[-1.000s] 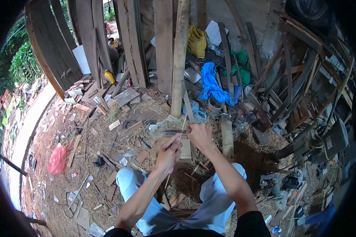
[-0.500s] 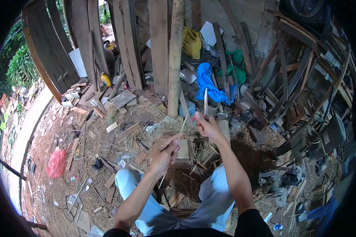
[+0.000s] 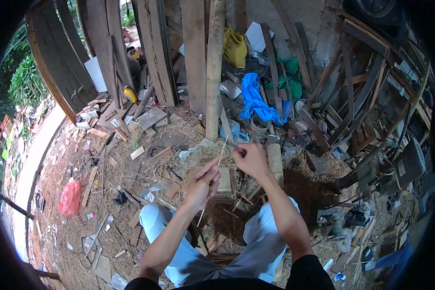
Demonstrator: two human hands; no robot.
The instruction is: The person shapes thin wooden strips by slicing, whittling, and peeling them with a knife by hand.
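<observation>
My left hand (image 3: 201, 186) is closed around a thin, pale stick, perhaps a bamboo strip (image 3: 221, 153). The stick slants upward past my fingers, and its lower end shows below my wrist. Close to the stick's upper end, my right hand (image 3: 251, 159) is wrapped round a knife (image 3: 233, 143). Only a little of the knife shows now; its handle lies hidden in my fist. Beneath both hands is a square wooden block (image 3: 221, 181) on the ground, between my knees.
A round wooden post (image 3: 212, 96) stands ahead, with tall planks (image 3: 194, 58) beside it. A blue tarp (image 3: 252, 96) lies behind my right hand. Wood scraps and shavings cover the floor; a red plastic bag (image 3: 70, 197) sits left. Leaning timber (image 3: 350, 87) and a fan-like machine (image 3: 408, 162) fill the right.
My right hand has turned inward and moved slightly down. The knife blade, upright before, now points toward the stick and is mostly lost from sight. My left hand stays nearly in place.
</observation>
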